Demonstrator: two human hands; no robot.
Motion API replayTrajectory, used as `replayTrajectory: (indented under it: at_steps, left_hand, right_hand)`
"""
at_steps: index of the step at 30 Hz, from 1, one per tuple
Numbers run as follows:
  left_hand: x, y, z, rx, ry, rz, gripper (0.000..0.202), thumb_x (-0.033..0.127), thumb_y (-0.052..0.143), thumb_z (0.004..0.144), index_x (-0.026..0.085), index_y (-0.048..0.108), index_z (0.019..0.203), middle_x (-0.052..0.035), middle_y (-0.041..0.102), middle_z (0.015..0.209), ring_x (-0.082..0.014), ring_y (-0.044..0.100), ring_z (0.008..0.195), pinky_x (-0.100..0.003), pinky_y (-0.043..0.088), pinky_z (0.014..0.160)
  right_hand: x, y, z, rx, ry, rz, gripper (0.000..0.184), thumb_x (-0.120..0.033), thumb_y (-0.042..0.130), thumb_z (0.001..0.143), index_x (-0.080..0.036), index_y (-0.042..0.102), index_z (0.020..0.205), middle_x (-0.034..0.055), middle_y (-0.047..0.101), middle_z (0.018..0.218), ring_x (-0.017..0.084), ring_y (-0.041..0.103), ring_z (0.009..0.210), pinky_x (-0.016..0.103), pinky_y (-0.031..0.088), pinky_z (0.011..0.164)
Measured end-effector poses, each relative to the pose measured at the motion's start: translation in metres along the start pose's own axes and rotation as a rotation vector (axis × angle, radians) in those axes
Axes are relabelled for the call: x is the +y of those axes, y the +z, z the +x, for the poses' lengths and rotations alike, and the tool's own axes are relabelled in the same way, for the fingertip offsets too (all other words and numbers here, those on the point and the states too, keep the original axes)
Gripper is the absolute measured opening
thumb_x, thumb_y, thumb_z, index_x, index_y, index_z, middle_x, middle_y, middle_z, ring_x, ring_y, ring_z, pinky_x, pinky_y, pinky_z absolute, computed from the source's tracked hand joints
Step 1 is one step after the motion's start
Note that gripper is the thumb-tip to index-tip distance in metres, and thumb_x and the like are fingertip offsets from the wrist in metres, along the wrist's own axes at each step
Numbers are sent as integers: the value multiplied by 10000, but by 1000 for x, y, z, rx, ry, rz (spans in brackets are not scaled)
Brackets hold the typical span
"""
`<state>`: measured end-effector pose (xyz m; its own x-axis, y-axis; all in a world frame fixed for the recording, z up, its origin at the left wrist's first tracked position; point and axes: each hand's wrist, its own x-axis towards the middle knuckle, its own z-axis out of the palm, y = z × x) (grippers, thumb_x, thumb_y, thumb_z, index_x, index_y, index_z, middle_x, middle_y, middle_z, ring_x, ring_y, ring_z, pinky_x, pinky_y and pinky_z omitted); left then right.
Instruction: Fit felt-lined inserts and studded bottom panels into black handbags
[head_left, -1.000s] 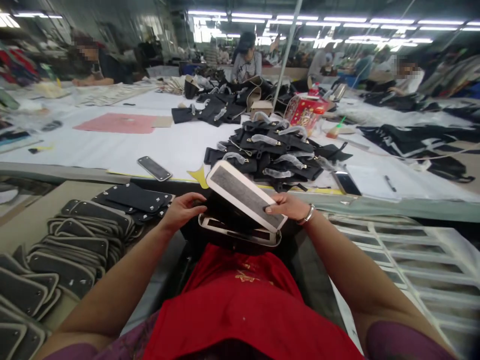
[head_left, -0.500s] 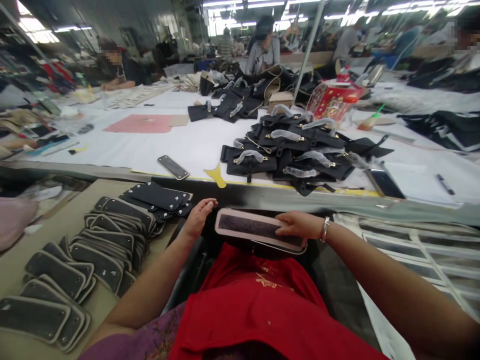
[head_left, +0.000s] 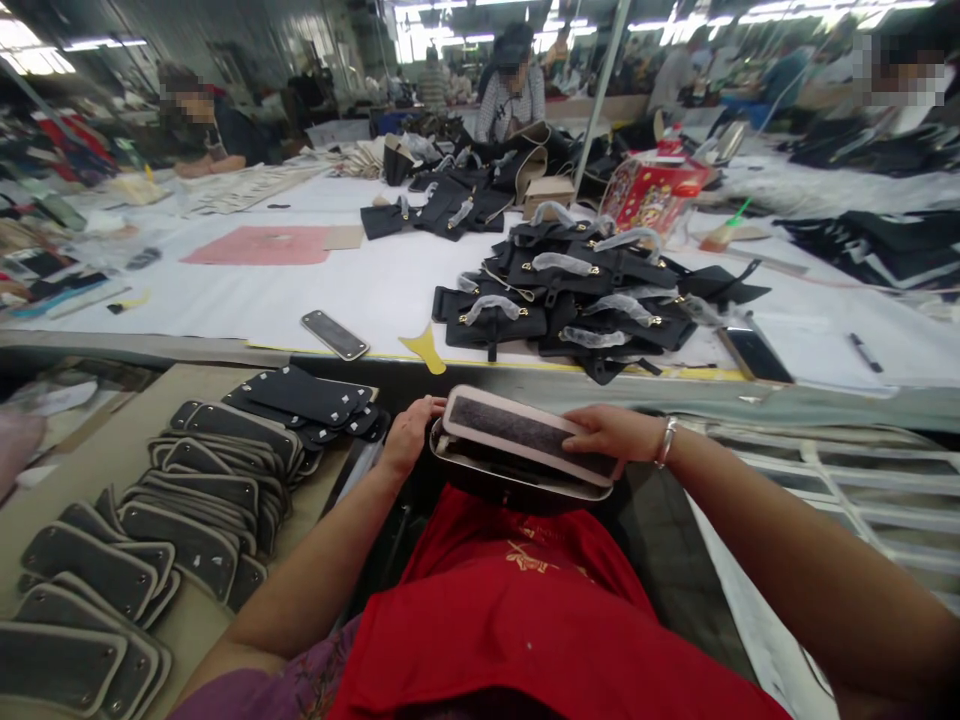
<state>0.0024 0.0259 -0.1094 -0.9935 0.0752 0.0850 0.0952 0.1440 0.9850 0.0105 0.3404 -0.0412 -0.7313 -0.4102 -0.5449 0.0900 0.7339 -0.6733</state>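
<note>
On my lap, a black bag body (head_left: 517, 495) with a pale rim faces up, its mouth partly showing a dark inside. Across the top lies a tilted base panel (head_left: 510, 425), dark in the middle with a pale pink border and rounded corners. My right hand (head_left: 611, 432), with a bracelet at the wrist, is closed on the panel's right end, thumb over its face. My left hand (head_left: 411, 435) is curled against the left end of the bag, fingertips at the far left corner near the panel; part of its grip is hidden.
Similar grey panels (head_left: 180, 500) with studs lie in rows on a board at left, beside black pieces (head_left: 300, 393). One panel (head_left: 334, 335) lies on the white table. Black handled bag parts (head_left: 570, 280) are piled there, near a phone (head_left: 754, 350). Co-workers sit across.
The panel's left end has risen and tilted away from the bag's near rim, uncovering the opening. My left hand has moved right, up to the bag's left end. The view has shifted slightly.
</note>
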Motion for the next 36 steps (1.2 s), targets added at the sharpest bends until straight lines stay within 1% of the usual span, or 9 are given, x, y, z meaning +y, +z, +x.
replayTrajectory:
  at_steps: [3,8,12,16,19,22,28,31,36]
  left_hand:
    - [2,1,2,-21,24,156,551,530,326,869,154,703,731,-92,620,1089,-223,530,1067,-348,352,981]
    - [-4,-3,5,-8,-17,131,615,564,238,874,152,688,790,-100,602,1131,-224,525,1085,-365,352,977]
    - [-7,-8,4,-63,7,357,371,516,523,763,168,634,696,-109,587,1128,-241,532,1060,-365,361,961]
    - [-7,-9,6,-96,152,639,288,438,561,747,176,581,629,-126,567,1137,-260,508,1074,-403,360,957]
    - [-2,-6,13,-141,285,869,298,430,574,741,176,601,587,-131,569,1136,-295,468,1111,-425,337,976]
    - [9,-1,21,-246,340,1060,288,428,624,708,170,650,581,-132,562,1173,-352,408,1170,-480,293,992]
    - [28,10,29,-465,523,1262,74,253,697,662,180,695,662,-124,485,1304,-400,294,1266,-600,79,1025]
    - [33,15,26,-546,656,1256,227,158,682,659,185,690,884,-134,437,1347,-393,272,1287,-594,64,1039]
    - [41,48,6,-763,748,1069,425,312,554,798,190,526,1204,-133,522,1255,-309,437,1193,-464,284,1026]
  right_hand:
    - [6,-11,-8,47,-60,-22,328,-464,609,697,-181,605,860,27,631,725,177,574,610,240,445,472]
    - [-5,0,3,12,-130,-266,256,-392,570,742,-172,624,861,34,629,710,175,568,613,253,423,531]
    - [-18,16,14,35,-163,-451,302,-334,575,749,-195,610,1014,35,636,755,167,567,590,252,400,543]
    - [-12,29,9,124,-300,-516,637,-315,566,776,-229,329,1361,61,644,957,210,606,774,272,423,673]
    - [-2,39,5,150,-428,-650,589,-303,498,838,-245,295,1388,87,591,1117,222,584,917,282,415,748]
    - [3,46,5,157,-420,-828,512,-314,434,878,-279,326,1377,90,578,1095,195,598,796,266,414,646]
    - [0,44,15,115,-450,-976,505,-339,442,868,-262,343,1357,100,529,1123,203,566,866,256,408,614]
    - [-3,39,22,83,-416,-1024,450,-331,485,849,-276,422,1291,99,474,1193,205,555,882,268,415,638]
    - [-12,38,27,15,-392,-1059,414,-353,513,842,-294,469,1249,86,486,1132,196,559,827,282,428,633]
